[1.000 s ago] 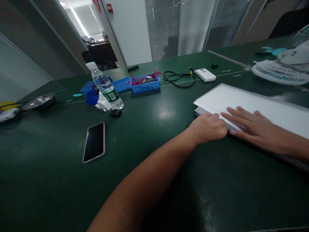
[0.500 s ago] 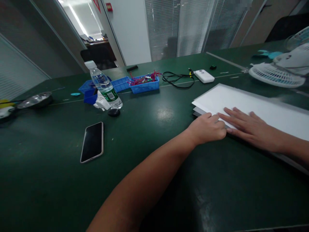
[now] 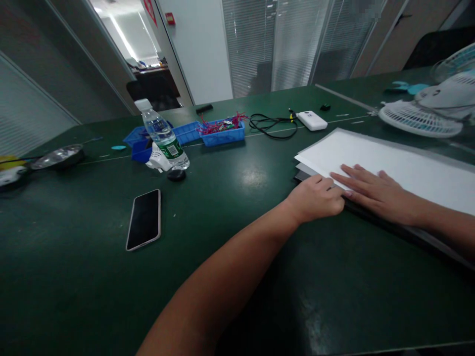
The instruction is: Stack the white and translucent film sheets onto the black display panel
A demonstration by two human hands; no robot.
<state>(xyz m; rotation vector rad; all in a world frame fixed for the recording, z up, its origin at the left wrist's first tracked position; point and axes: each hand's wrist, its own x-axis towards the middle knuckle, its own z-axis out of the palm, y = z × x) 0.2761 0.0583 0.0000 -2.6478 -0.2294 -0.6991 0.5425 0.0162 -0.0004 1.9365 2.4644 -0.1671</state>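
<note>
White sheets [image 3: 408,169] lie stacked, their left corners slightly apart.

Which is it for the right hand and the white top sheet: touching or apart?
Touching. The head view shows the right hand lying palm down on the white top sheet, its fingers flat across it, no gap visible beneath.
</note>
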